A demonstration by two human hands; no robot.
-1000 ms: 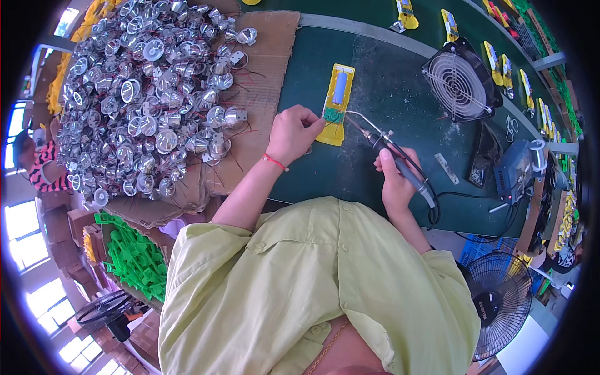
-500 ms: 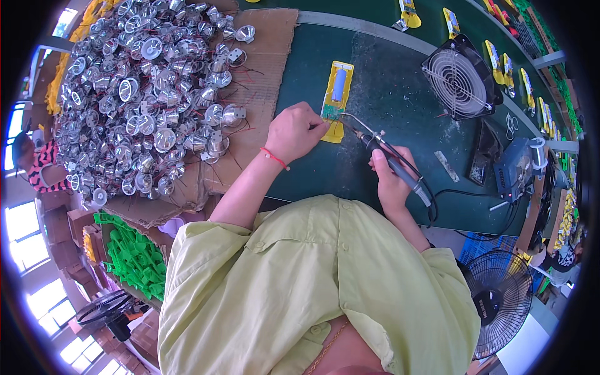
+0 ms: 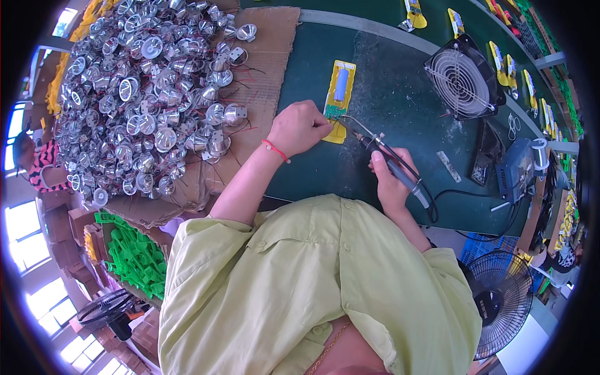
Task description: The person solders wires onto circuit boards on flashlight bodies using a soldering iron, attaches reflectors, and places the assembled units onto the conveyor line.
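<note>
A yellow plastic housing lies on the green bench before me, holding a blue cylindrical battery cell and a small green circuit board. My left hand is closed in a pinch at the left edge of the housing, beside the board; what lies between its fingertips is too small to make out. In my right hand is a soldering iron, gripped by its handle. Its tip points at the lower end of the board, and a thin bent metal tube fixed to it reaches the same spot.
Many silver reflector cups with wires are heaped on cardboard at left. A square fan, a soldering station and a solder spool stand at right. More yellow housings line the far side. Green parts fill a box below left.
Both hands keep almost the same pose at the circuit board. The bench and the things on it sit very slightly farther right in the picture.
</note>
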